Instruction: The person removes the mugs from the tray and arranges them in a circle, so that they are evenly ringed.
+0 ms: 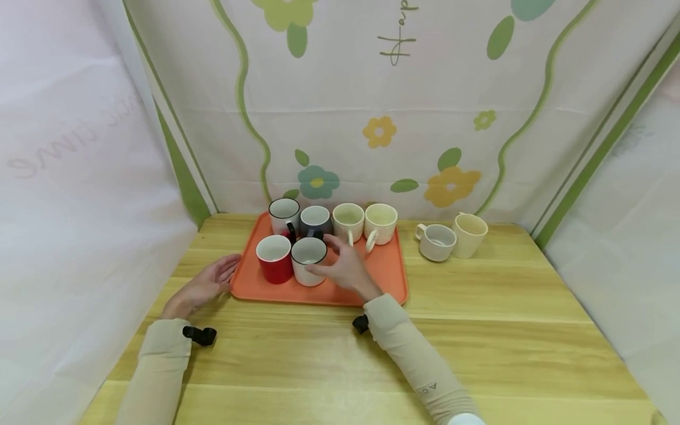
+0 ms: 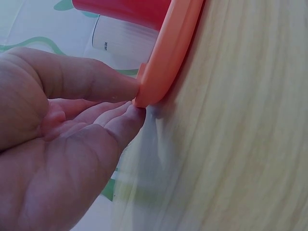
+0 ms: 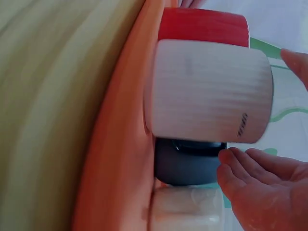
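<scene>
My left hand (image 1: 206,284) is at the left edge of an orange tray (image 1: 381,273). In the left wrist view its thumb and fingertips pinch the tray's rim. My right hand (image 1: 346,267) is spread beside a white mug (image 1: 309,274) with a black rim, which stands on the tray. The right wrist view shows the thumb and fingers apart from that mug, with its small printed mark. A red mug (image 1: 277,270) stands to its left. Behind are a white black-rimmed mug (image 1: 281,223), a dark grey mug (image 1: 313,227) and two cream mugs, one left (image 1: 347,223), one right (image 1: 383,227).
Off the tray to the right, a low white cup (image 1: 437,248) and a taller cream mug (image 1: 470,239) stand side by side on the wooden table (image 1: 297,354). Fabric with printed flowers (image 1: 378,132) hangs behind the table, and more pale cloth hangs on both sides.
</scene>
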Motion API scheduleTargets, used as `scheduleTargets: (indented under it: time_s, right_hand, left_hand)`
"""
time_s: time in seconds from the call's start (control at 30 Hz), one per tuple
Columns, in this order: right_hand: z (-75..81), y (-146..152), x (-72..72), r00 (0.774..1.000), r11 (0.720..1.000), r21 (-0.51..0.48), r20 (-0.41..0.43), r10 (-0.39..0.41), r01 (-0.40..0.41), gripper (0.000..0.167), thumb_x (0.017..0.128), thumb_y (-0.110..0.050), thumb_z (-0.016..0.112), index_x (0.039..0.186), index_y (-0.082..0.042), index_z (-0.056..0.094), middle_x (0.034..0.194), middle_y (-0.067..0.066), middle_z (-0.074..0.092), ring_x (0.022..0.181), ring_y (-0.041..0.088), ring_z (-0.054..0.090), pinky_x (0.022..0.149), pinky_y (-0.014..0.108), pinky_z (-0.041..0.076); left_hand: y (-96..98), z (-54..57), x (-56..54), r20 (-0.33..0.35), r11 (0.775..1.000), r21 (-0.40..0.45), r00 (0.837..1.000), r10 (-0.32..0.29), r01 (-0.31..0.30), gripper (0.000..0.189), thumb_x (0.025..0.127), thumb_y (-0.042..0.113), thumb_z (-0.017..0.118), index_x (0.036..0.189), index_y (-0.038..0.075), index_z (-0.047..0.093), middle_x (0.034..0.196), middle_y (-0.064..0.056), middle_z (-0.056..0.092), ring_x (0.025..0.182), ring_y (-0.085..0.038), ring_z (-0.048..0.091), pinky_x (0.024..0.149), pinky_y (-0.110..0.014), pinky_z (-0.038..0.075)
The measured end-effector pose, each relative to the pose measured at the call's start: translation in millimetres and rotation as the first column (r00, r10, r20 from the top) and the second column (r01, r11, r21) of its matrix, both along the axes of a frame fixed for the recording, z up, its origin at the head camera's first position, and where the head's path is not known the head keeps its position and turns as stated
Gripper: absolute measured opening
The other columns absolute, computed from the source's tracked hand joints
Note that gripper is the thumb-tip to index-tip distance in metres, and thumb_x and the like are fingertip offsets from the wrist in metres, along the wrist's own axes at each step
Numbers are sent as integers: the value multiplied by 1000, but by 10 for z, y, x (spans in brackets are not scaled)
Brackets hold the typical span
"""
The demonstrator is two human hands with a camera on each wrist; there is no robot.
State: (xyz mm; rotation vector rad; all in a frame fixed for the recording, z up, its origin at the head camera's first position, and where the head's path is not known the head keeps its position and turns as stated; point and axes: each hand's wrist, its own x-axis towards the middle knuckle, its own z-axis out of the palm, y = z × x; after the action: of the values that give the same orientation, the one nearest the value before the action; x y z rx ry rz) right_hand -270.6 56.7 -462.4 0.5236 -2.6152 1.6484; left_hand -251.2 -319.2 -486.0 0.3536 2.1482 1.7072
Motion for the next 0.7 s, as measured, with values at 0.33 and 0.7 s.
scheduleTargets:
  time_s: [0.33,0.7]
  right_hand:
    - [-64,-234,5,983,993,47,-153,-96,105,88,74,-43,96,142,-1,60,133,13,70,120,28,66,104,44,57]
    - [-46,-193,0,985,995,9,-142,-93,96,73,69,-33,99,128,-4,68,117,8,74,105,22,68,90,35,59]
  left_hand:
    - [-1,16,11,-2,1000,7,1000,1,-1,90,91,-21,50,167,-6,4,176,-28,2,161,-51,2,103,-7,46]
    - [12,9,-8,8,1000,-18,1000,5,-5,89,93,-20,48,168,-3,4,177,-26,3,162,-49,3,104,-7,45]
